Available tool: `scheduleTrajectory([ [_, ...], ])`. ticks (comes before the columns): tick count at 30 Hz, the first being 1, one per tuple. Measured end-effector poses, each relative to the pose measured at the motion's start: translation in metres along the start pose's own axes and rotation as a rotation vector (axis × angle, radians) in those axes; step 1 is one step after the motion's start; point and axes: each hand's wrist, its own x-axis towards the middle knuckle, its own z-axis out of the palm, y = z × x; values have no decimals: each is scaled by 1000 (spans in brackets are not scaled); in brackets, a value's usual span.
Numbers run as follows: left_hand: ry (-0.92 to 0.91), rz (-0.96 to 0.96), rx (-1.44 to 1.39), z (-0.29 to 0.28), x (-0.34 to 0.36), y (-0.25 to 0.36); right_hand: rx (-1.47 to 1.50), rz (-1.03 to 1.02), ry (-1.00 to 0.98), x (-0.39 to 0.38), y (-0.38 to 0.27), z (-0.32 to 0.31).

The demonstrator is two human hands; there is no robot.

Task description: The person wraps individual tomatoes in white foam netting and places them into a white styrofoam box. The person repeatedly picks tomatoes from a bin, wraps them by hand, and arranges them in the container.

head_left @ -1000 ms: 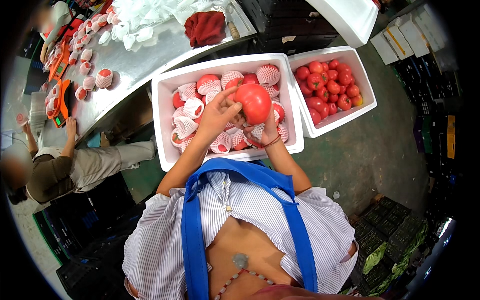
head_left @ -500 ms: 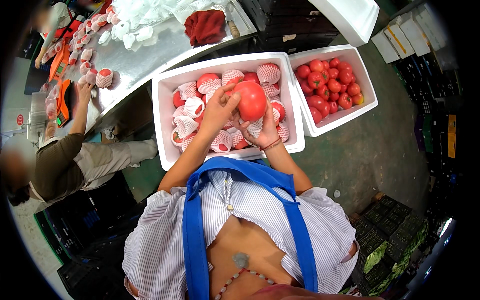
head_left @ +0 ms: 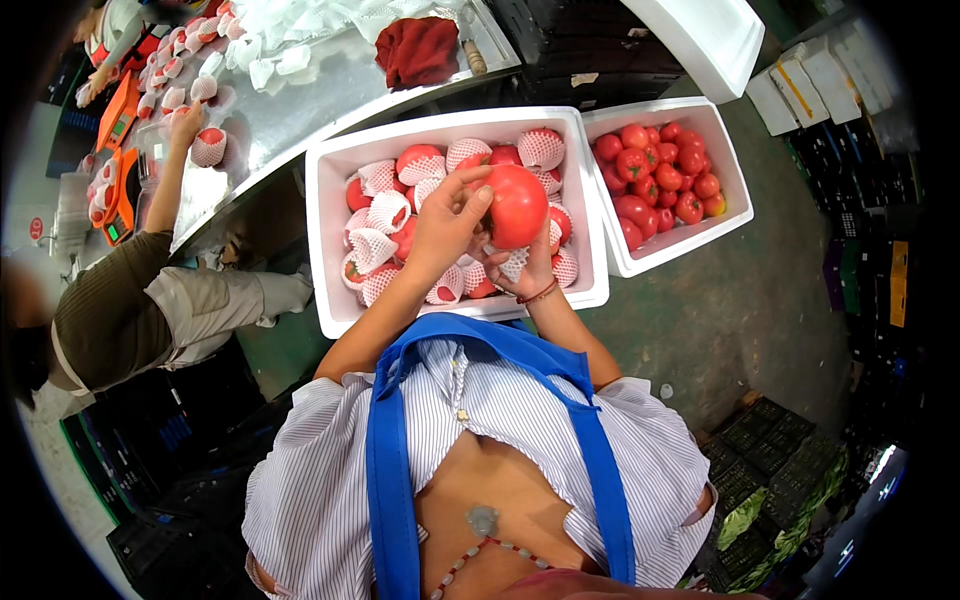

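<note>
My left hand (head_left: 450, 225) grips the left side of a large red tomato (head_left: 518, 205). My right hand (head_left: 530, 265) is beneath it, closed round a white foam net (head_left: 515, 264), and partly hidden by the tomato. Both hands are over a white foam box (head_left: 330, 170) holding several tomatoes, many in pink-white foam nets (head_left: 542, 150). A second white foam box (head_left: 625, 262) on the right holds several bare red tomatoes (head_left: 665, 175).
A steel table (head_left: 300, 120) at upper left bears netted tomatoes, orange scales (head_left: 118, 220), loose nets and a dark-red cloth (head_left: 415, 50). A co-worker (head_left: 110, 320) reaches onto it at left. Black crates (head_left: 580, 40) stand behind the boxes, more (head_left: 760, 470) at lower right.
The tomato in my hands has shifted slightly right and is turned a little. The co-worker at left has leaned forward, their hand moving up the table among the netted tomatoes.
</note>
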Motion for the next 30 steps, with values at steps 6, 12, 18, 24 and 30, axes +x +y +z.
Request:
scheduleTrajectory([
  [6, 9, 7, 20, -7, 2, -5, 114, 21, 72, 2, 4, 3],
  [12, 14, 1, 1, -9, 4, -12, -130, -155, 128, 3, 7, 9],
  [18, -69, -117, -214, -19, 7, -22, -677, -570, 266, 0, 8, 7],
  [24, -307, -142, -629, -30, -1, -21, -1890, -1096, 163, -2, 10, 17],
  [30, -273, -63, -528, -42, 0, -8, -1742, -1009, 32, 5, 11, 13],
])
